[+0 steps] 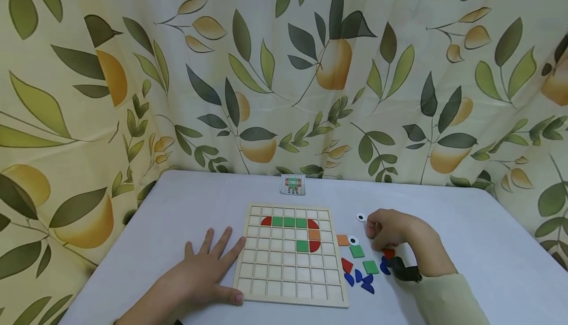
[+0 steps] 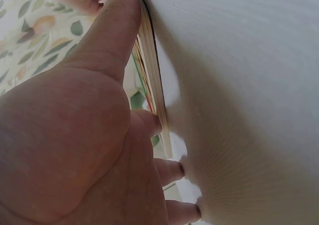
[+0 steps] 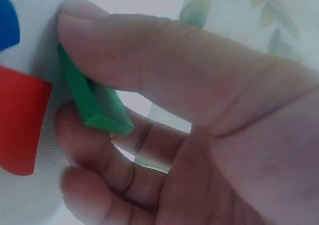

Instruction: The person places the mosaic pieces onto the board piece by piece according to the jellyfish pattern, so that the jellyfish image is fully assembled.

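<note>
A wooden grid board (image 1: 266, 271) lies on the white table, its upper rows holding green squares (image 1: 289, 222), red rounded pieces (image 1: 312, 224) and an orange square (image 1: 313, 234). Spread wide, my left hand (image 1: 201, 273) rests at the board's left edge, with thumb and index finger touching it. To the board's right, my right hand (image 1: 395, 229) is low over the table among loose pieces. Its thumb and fingers pinch a green tile (image 3: 102, 110), seen in the right wrist view; in the head view the hand hides that tile. A red piece (image 3: 22, 120) lies close to the fingertips.
Loose pieces right of the board include eye discs (image 1: 361, 217), green squares (image 1: 370, 267), an orange square (image 1: 343, 240), a red piece (image 1: 347, 265) and several blue ones (image 1: 367, 288). A pattern card (image 1: 293, 185) lies behind the board. A patterned curtain (image 1: 293, 83) hangs behind the table.
</note>
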{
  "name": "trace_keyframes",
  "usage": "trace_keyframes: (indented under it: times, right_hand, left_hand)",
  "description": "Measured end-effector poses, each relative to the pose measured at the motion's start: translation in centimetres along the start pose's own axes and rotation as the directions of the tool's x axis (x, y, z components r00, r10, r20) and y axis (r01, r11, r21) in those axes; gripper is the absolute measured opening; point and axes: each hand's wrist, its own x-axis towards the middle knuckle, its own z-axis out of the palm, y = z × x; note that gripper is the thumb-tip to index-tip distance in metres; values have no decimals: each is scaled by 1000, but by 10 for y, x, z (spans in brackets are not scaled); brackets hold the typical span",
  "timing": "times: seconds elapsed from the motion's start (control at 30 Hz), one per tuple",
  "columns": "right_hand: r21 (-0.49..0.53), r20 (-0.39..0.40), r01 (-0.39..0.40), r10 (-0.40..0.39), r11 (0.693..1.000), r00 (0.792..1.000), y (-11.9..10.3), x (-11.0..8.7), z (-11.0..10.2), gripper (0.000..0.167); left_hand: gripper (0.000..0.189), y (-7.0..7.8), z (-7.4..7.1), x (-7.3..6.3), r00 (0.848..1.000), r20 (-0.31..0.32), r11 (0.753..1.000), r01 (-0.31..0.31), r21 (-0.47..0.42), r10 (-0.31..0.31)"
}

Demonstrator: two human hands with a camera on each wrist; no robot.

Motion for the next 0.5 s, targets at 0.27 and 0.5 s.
trace_keyframes:
  times: [0.27,0.5]
  right_hand:
    - [-75,-106,86,-94,993,990,-6,1,-2,22]
    - [-87,-106,150,-159,985,981,-16,0,-4,17]
  left_hand:
    - [119,-1,1,0,1000,-13,1000,-15,7,15]
    - [119,-1,0,-1,1000,-24,1000,-13,1,13]
